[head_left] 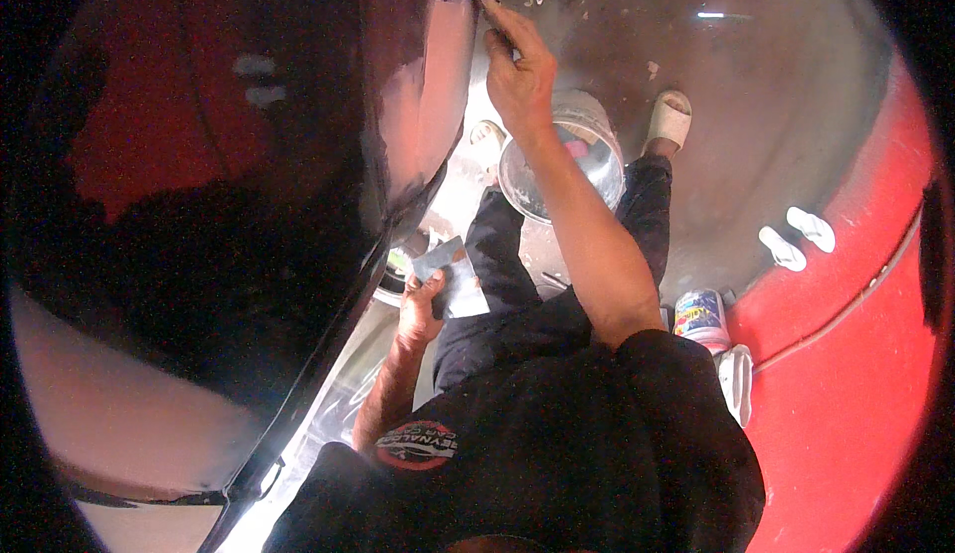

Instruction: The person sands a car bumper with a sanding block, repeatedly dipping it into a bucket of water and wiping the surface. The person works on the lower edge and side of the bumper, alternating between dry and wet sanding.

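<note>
My left hand (pixel 422 312) is closed on the edge of a flat, thin metal putty spreader (pixel 460 289), held low beside the car panel, with some brownish smears on it. My right hand (pixel 521 74) reaches up to the far end of a pinkish filler patch (pixel 443 56) on a dark car body panel. Its fingers are drawn together around a thin dark edge at the patch's border; what that is, I cannot make out. Below my right wrist, a whitish bucket (pixel 515 192) stands between my legs, with a pink item (pixel 577 147) inside.
The dark, glossy car body (pixel 308 185) fills the left side. A curved red panel (pixel 826 394) lies along the right. White flip-flops (pixel 812 229), a labelled tub (pixel 700 318) and a white crumpled thing (pixel 734 382) are near it. Another round container (pixel 396 273) sits by my left hand.
</note>
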`<state>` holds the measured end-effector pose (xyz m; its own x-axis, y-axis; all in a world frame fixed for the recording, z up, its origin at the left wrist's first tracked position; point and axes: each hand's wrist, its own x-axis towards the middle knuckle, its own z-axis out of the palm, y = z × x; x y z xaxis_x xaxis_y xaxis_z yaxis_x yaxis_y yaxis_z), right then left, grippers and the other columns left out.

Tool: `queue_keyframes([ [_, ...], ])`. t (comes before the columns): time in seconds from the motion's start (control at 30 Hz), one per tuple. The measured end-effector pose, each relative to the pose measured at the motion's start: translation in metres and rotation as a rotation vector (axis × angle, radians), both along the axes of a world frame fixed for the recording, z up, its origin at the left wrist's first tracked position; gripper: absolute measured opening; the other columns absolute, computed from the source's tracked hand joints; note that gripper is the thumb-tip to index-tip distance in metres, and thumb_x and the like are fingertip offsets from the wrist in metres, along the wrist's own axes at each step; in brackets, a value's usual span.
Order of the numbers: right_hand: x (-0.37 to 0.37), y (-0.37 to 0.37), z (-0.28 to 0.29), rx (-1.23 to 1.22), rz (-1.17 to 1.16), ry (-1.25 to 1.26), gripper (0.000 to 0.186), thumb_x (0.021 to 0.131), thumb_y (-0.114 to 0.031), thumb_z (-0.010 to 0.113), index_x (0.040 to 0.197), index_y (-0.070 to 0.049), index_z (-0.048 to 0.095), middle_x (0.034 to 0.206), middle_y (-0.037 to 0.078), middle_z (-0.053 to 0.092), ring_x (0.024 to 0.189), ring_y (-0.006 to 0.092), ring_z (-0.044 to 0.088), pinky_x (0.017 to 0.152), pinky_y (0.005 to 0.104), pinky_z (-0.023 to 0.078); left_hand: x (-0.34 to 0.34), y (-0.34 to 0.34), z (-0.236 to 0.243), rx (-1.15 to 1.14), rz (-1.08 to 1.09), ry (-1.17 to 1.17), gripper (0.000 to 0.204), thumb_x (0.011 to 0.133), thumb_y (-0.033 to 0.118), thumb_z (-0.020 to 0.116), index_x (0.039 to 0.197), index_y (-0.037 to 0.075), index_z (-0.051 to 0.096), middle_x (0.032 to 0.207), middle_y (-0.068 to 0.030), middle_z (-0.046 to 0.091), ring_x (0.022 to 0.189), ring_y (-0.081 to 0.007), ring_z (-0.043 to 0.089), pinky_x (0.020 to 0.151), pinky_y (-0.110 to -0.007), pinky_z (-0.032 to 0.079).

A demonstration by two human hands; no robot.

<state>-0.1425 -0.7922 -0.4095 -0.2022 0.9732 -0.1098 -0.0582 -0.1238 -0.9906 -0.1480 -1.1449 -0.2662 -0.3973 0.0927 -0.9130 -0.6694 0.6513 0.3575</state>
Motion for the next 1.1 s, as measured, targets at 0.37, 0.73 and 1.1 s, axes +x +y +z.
queue_keyframes([
  [0.37,0.053,-0.114,0.055,-0.03,0.275,-0.041,0.066,0.073,0.019,0.065,0.133,-0.007,0.063,0.13,0.017,0.064,0.119,0.0302,0.064,0.098,0.0356,0.051,-0.006,-0.029,-0.015,-0.014,-0.209,0.043,0.028,0.098,0.018,0.065,0.123,0.006,0.06,0.11,-0.007,0.065,0.099,-0.0161,0.061,0.086,-0.033,0.051],
  [0.73,0.043,-0.035,0.001,-0.516,0.293,-0.168,0.032,0.081,-0.004,0.058,0.111,0.005,0.065,0.088,0.01,0.07,0.079,0.0194,0.061,0.075,0.032,0.048,0.002,-0.004,-0.008,-0.047,0.224,-0.071,0.036,0.093,0.021,0.071,0.122,0.007,0.057,0.107,-0.0052,0.066,0.1,-0.0182,0.062,0.083,-0.036,0.052],
  [1.1,0.034,-0.032,0.07,-0.593,0.353,-0.118,0.055,0.074,-0.009,0.064,0.128,-0.001,0.067,0.091,0.022,0.071,0.08,0.0294,0.069,0.075,0.039,0.054,0.005,0.023,0.001,0.066,0.233,-0.113,0.038,0.094,0.017,0.07,0.128,0.008,0.058,0.112,-0.0041,0.067,0.102,-0.0184,0.063,0.089,-0.036,0.051],
])
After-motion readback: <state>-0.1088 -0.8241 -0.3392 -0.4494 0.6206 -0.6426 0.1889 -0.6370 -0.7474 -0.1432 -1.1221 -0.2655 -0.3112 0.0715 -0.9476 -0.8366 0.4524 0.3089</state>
